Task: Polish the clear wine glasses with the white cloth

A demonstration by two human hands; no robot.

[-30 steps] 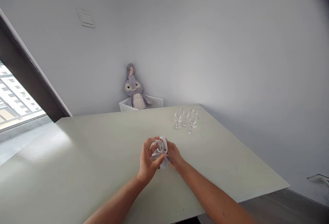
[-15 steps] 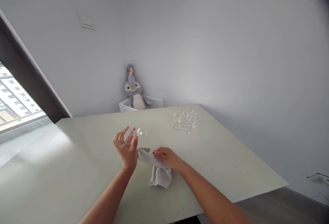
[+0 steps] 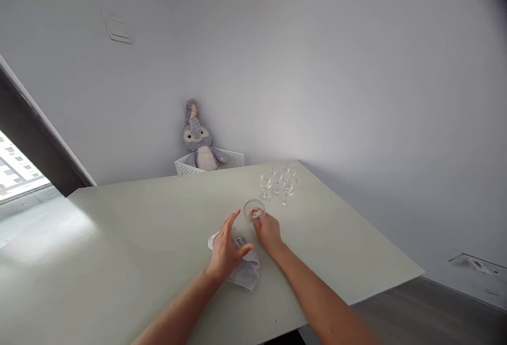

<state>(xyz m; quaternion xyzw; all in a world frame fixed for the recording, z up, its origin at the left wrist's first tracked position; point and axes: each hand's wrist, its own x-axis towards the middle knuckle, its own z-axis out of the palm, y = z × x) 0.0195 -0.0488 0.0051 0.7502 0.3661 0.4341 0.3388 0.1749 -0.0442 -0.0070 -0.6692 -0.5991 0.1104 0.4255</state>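
Note:
My right hand (image 3: 268, 230) grips a clear stemmed glass (image 3: 254, 210) by its stem, bowl upward, a little above the pale table (image 3: 130, 229). My left hand (image 3: 225, 250) is open, fingers stretched out, resting on a crumpled grey-white cloth (image 3: 247, 273) that lies on the table. Just beyond the held glass, several more clear stemmed glasses (image 3: 277, 182) stand upright in a cluster near the table's far right corner.
A grey plush rabbit (image 3: 197, 139) sits in a white perforated basket (image 3: 229, 160) behind the table's far edge against the wall. A window (image 3: 18, 173) lies to the left. The table's right edge drops to a dark floor (image 3: 415, 313).
The glass passed from my left hand to my right hand and moved right, toward the cluster. My right hand let go of the cloth; my left hand now lies open on it.

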